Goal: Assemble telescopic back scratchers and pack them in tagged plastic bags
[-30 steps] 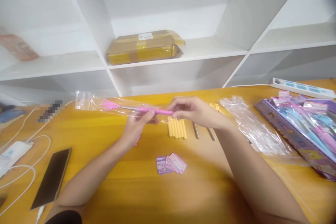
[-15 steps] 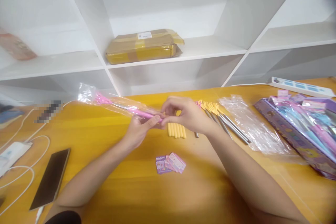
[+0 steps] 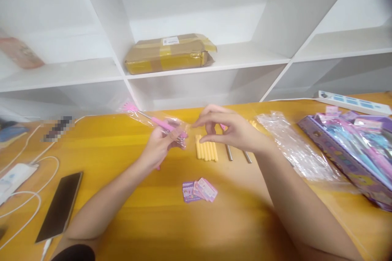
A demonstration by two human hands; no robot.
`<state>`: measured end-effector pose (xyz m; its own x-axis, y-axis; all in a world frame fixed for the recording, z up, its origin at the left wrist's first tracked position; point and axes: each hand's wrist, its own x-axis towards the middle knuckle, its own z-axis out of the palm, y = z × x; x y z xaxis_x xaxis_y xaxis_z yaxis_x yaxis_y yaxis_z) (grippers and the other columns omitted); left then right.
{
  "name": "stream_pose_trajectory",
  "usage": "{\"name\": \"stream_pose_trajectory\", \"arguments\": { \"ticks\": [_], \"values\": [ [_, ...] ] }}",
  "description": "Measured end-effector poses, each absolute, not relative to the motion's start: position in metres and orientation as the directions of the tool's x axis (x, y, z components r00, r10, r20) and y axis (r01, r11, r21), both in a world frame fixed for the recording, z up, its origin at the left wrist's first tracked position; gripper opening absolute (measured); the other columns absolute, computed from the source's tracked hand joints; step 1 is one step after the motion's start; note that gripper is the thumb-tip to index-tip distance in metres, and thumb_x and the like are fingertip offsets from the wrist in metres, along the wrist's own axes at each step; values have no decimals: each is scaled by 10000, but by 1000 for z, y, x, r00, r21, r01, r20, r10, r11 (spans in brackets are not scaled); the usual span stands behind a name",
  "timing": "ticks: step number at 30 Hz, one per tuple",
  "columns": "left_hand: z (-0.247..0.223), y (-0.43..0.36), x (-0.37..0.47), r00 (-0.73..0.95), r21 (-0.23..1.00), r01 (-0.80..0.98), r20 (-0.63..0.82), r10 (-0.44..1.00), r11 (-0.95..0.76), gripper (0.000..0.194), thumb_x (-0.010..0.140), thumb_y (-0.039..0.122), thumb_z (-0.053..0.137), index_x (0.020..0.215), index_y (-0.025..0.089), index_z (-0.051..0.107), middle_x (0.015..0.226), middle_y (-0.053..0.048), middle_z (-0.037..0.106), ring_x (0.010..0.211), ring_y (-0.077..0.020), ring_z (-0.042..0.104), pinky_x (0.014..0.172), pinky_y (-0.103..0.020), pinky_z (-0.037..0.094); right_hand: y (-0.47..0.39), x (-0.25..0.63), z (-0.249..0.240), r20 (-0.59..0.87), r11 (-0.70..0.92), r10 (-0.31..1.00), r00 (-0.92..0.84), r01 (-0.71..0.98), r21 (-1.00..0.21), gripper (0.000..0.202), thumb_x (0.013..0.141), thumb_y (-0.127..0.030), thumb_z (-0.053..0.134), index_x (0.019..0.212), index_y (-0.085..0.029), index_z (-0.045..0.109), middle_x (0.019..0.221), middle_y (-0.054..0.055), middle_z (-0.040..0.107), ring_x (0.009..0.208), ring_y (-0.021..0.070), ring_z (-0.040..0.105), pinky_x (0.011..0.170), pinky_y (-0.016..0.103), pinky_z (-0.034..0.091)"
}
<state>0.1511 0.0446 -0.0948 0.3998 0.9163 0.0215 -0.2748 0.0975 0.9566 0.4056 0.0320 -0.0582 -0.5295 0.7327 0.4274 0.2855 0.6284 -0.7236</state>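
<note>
Pink and slim, one stick (image 3: 157, 122) with a metal shaft is lying inside a clear bag (image 3: 137, 120) above the far half of the wooden table (image 3: 147, 212), its splayed end pointing toward the far edge. One left hand (image 3: 157, 147) is gripping its handle and the wrapping. One right hand (image 3: 234, 130) is curving just beside the bag, thumb and fingers standing a little apart; whether a fingertip is touching the plastic, I cannot tell. Near it, about six yellow tubes (image 3: 207, 151) are lying in a row, and the ends of two metal rods (image 3: 229, 153) are showing beneath the wrist. Closer to the near edge, at least three cards (image 3: 200, 190) are overlapping. Toward the right edge, clear bags (image 3: 294, 147), too merged to count, are lying beside one purple box (image 3: 339, 163); one power strip (image 3: 355, 102) is resting near the far right corner. Toward the left edge, one phone (image 3: 59, 206) is lying.
</note>
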Motion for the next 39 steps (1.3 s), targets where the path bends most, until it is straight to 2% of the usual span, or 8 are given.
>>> {"name": "stream_pose_trajectory", "arguments": {
  "ticks": [4, 6, 11, 17, 23, 28, 33, 39],
  "values": [
    [-100, 43, 153, 430, 966, -239, 13, 903, 100, 410, 896, 496, 823, 1077, 168, 653, 882, -25, 720, 648, -125, 674, 642, -274, 583, 32, 397, -60, 458, 654, 710, -535, 260, -710, 194, 967, -447, 775, 1027, -267, 815, 1058, 48, 601, 884, 159, 619, 829, 346, 557],
    [-102, 44, 153, 431, 969, -231, 18, 902, 91, 409, 905, 503, 811, 1093, 172, 661, 898, -23, 717, 640, -116, 661, 631, -266, 572, 32, 393, -61, 478, 670, 698, -533, 251, -698, 209, 990, -439, 746, 936, -247, 809, 1036, 55, 610, 951, 181, 627, 859, 356, 550],
    [-107, 44, 157, 475, 978, -188, 13, 880, 87, 416, 872, 505, 841, 1071, 178, 678, 854, -21, 709, 654, -123, 649, 623, -259, 558, 34, 386, -62, 492, 675, 701, -517, 258, -691, 232, 1013, -440, 716, 957, -232, 799, 1016, 59, 659, 935, 180, 651, 868, 356, 543],
    [-115, 43, 157, 484, 969, -204, -23, 875, 138, 544, 865, 702, 752, 946, 165, 731, 831, -64, 726, 637, -149, 647, 594, -281, 547, 35, 383, -65, 461, 652, 732, -502, 319, -688, 234, 1017, -433, 714, 963, -219, 790, 956, 48, 730, 865, 162, 676, 814, 326, 532],
    [-119, 45, 152, 496, 996, -77, -2, 868, 46, 470, 879, 639, 776, 915, 171, 754, 812, -66, 741, 645, -148, 661, 602, -261, 530, 36, 382, -70, 506, 684, 712, -486, 319, -656, 185, 1007, -399, 735, 975, -229, 800, 966, 34, 737, 881, 153, 695, 814, 304, 527],
    [-118, 44, 155, 486, 978, -169, -26, 874, 123, 495, 879, 664, 762, 920, 171, 743, 845, -53, 720, 636, -128, 635, 580, -251, 514, 35, 381, -67, 504, 666, 720, -477, 271, -695, 245, 989, -466, 744, 929, -243, 828, 936, 41, 730, 840, 155, 684, 797, 313, 536],
    [-116, 42, 158, 492, 981, -156, -21, 870, 112, 490, 885, 663, 752, 908, 173, 748, 850, -60, 711, 653, -136, 625, 594, -266, 518, 34, 380, -67, 509, 666, 731, -455, 314, -676, 232, 983, -454, 756, 933, -238, 824, 921, 34, 719, 828, 148, 677, 774, 299, 518],
    [-107, 41, 157, 525, 998, 30, 30, 850, -54, 301, 816, 460, 871, 792, 196, 728, 712, -6, 648, 623, -135, 601, 619, -274, 522, 35, 379, -68, 491, 661, 732, -472, 319, -679, 250, 991, -473, 742, 941, -236, 803, 929, 35, 729, 831, 154, 673, 777, 304, 511]
  ]
}}
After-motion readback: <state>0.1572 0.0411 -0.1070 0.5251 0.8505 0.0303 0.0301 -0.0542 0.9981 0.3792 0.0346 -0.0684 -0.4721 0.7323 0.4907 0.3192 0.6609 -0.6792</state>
